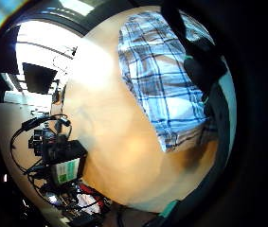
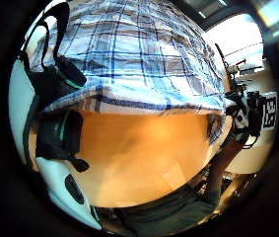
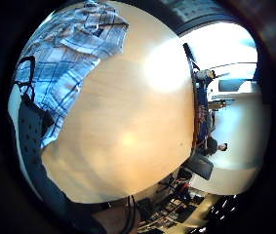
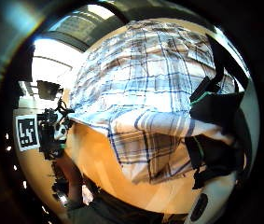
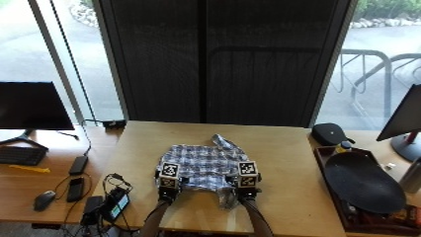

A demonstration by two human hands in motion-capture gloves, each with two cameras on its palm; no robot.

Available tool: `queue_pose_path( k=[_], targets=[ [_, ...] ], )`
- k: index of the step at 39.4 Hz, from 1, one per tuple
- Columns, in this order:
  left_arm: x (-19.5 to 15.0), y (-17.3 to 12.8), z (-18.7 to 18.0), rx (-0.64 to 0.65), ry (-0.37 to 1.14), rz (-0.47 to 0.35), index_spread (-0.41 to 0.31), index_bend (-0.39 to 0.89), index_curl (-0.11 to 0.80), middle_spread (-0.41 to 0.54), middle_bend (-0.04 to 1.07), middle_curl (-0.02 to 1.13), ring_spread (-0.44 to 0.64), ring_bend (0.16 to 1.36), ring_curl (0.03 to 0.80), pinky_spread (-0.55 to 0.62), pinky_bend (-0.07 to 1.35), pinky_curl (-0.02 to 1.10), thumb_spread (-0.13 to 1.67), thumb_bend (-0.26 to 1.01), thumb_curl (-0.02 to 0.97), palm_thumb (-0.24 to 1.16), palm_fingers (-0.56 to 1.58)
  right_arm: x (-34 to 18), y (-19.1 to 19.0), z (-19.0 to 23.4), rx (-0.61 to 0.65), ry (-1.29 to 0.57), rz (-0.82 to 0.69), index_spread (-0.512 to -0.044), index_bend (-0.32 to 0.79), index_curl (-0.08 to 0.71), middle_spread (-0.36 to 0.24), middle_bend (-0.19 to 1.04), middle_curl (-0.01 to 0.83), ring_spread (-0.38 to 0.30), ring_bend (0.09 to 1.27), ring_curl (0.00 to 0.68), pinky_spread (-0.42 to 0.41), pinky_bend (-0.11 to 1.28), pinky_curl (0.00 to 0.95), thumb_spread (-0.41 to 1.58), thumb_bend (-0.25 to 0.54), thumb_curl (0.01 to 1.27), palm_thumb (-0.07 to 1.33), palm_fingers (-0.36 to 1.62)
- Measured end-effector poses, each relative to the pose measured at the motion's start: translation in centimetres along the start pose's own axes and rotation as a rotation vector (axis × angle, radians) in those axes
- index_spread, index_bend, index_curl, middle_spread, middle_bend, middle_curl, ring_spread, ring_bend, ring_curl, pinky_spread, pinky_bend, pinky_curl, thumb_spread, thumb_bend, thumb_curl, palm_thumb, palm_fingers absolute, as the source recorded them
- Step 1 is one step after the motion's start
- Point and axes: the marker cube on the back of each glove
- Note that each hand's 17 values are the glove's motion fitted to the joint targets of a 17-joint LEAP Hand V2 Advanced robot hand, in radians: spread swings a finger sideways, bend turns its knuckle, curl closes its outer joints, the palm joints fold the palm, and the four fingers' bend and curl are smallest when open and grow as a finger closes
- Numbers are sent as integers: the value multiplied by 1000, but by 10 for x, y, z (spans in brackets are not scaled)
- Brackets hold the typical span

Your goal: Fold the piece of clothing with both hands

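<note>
A blue and white plaid shirt (image 5: 200, 165) lies crumpled on the wooden table (image 5: 289, 153), its collar end pointing away from me. Both hands are at its near edge. My left hand (image 5: 166, 193) pinches the hem at the near left corner; in the left thumb side view its fingers (image 2: 55, 84) curl over the shirt's edge (image 2: 129, 54). My right hand (image 5: 246, 193) grips the near right corner. In the right thumb side view a flap of the shirt (image 4: 141, 140) hangs between its fingers (image 4: 215, 116). The shirt (image 1: 162, 85) (image 3: 64, 63) is raised slightly off the table at the near edge.
A black device with cables (image 5: 115, 205) sits at the table's near left corner. A phone, mouse and monitor (image 5: 33, 106) are on the left desk. At the right stands a dark tray (image 5: 329, 168) holding a black oval object, with a black case (image 5: 329, 132) behind it.
</note>
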Motion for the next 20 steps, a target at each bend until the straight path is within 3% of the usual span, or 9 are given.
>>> queue_pose_path(
  k=[5, 11, 16, 20],
  targets=[
    [-4, 12, -15, -61, -21, 54, -313, 244, 471, -336, 451, 511, -328, 531, 380, 5, 71, 152, 1030, -26, 468, 720, 1133, 0, 17, -28, -81, -60, -78, -348, 131, 338, -274, 375, 417, -302, 654, 413, -350, 546, 343, 1107, 11, 350, 911, 1338],
    [-12, 33, -64, -149, -120, 134, -319, 255, 483, -341, 490, 523, -340, 548, 393, 15, 74, 122, 1069, -18, 446, 718, 1119, -1, 40, -90, -110, -109, -180, -344, 129, 335, -269, 403, 435, -294, 697, 430, -364, 549, 352, 1091, -13, 351, 921, 1344],
    [-15, 29, -102, -133, -118, 120, -312, 242, 487, -343, 529, 531, -338, 557, 401, 30, 68, 95, 1127, -18, 423, 702, 1098, -1, 24, -118, -126, -123, -192, -342, 112, 323, -265, 473, 462, -276, 767, 451, -368, 530, 354, 1085, -28, 341, 891, 1378],
    [-17, 3, -110, -118, -91, 99, -310, 237, 490, -345, 554, 536, -341, 557, 404, 36, 74, 79, 1155, -17, 408, 695, 1098, -3, -1, -124, -151, -164, -157, -342, 125, 323, -256, 518, 480, -263, 791, 462, -370, 532, 358, 1093, -26, 333, 871, 1370]
  ],
)
